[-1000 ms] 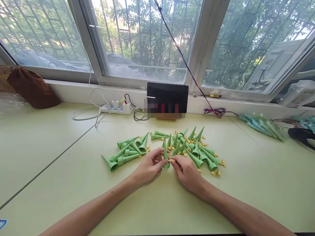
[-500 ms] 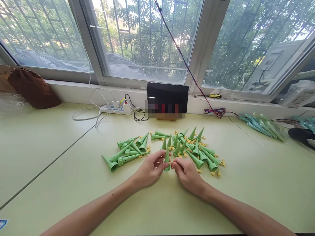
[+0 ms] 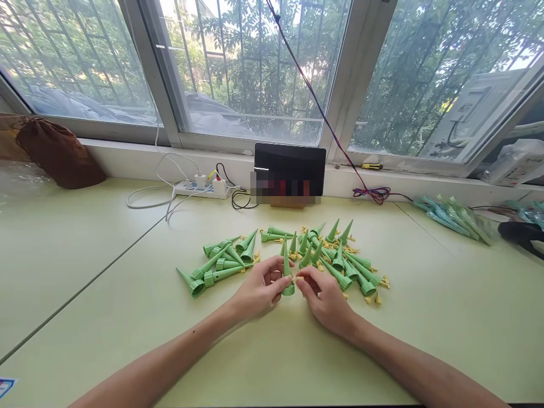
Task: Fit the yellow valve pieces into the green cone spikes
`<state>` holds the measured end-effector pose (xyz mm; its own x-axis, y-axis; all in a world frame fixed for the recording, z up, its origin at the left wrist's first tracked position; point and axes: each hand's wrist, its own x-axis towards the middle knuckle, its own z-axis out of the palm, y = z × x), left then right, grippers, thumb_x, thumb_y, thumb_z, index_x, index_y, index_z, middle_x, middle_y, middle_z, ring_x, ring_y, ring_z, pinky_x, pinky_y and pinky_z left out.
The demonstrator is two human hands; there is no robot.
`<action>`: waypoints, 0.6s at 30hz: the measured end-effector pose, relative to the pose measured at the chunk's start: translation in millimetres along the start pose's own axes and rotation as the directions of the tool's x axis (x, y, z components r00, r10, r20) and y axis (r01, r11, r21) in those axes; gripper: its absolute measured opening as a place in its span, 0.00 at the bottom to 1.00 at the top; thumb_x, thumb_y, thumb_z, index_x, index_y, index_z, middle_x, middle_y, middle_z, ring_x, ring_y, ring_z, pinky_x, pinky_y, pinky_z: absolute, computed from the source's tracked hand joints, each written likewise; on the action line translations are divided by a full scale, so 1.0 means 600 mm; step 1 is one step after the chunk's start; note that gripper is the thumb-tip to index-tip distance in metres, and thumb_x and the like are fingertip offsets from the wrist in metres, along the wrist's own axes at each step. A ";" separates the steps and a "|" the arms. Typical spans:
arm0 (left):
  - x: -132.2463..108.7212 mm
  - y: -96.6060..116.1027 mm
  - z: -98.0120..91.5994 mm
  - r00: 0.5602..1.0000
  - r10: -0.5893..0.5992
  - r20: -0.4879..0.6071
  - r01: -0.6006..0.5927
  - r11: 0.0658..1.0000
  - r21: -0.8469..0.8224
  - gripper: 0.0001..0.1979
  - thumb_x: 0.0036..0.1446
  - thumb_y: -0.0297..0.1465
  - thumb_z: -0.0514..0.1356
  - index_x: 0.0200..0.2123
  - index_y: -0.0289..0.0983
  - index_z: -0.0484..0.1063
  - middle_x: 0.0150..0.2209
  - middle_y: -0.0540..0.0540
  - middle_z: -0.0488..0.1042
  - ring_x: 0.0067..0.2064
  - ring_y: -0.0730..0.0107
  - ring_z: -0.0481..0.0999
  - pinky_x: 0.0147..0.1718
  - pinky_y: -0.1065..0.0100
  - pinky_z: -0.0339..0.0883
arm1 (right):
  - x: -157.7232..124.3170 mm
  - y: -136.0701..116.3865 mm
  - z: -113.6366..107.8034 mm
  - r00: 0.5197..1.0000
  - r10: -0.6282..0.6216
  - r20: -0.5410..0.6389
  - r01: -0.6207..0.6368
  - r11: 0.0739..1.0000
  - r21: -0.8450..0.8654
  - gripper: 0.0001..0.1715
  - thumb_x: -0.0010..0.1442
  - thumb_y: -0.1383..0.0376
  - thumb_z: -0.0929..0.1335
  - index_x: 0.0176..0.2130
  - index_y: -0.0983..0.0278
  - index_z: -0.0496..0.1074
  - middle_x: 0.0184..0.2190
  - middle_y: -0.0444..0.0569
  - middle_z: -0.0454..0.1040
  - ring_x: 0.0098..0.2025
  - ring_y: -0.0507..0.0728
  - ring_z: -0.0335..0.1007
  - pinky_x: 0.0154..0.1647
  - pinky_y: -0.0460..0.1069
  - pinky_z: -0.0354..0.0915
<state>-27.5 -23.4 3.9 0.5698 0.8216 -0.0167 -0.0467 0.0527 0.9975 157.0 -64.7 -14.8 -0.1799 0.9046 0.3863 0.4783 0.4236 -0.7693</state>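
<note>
My left hand [image 3: 266, 284] is closed on a green plastic watering spike [image 3: 286, 271], its point up and its wide collar down. Close by on the right, my right hand [image 3: 323, 296] pinches a small yellow valve piece [image 3: 298, 279] against or very near the spike's side. The fingers partly cover the yellow piece, so I cannot tell how far it sits in the spike. Beyond my hands stand several upright green spikes [image 3: 304, 242]. More green spikes lie in a pile [image 3: 225, 262] to the left and another [image 3: 359, 275] to the right, with yellow pieces [image 3: 373, 300] among them.
A dark tablet [image 3: 289, 164] leans on a stand at the back. Left of it lies a power strip [image 3: 203, 190] with cables. A brown drawstring bag [image 3: 59, 153] sits at the far left. Bundled wires [image 3: 374, 194] and plastic packets [image 3: 453, 218] lie at the back right.
The spike in my left hand has shifted slightly left. My right fingers have opened a little around the yellow piece, which shows more clearly beside the spike. The piles look the same.
</note>
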 end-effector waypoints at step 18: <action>-0.003 -0.015 -0.001 0.997 -0.003 0.072 0.000 0.999 0.043 0.19 0.59 0.44 0.63 0.46 0.36 0.68 0.26 0.54 0.61 0.21 0.81 0.56 0.17 0.75 0.52 | -0.006 0.023 0.000 0.990 -0.143 0.006 0.143 0.984 -0.104 0.20 0.71 0.59 0.61 0.28 0.62 0.66 0.22 0.43 0.66 0.24 0.52 0.59 0.27 0.46 0.59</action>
<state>-28.5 -25.1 -4.8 0.6273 0.7786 -0.0151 -0.0114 0.0285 0.9995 164.2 -62.5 -26.8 -0.2514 0.8351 0.4894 0.5341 0.5413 -0.6493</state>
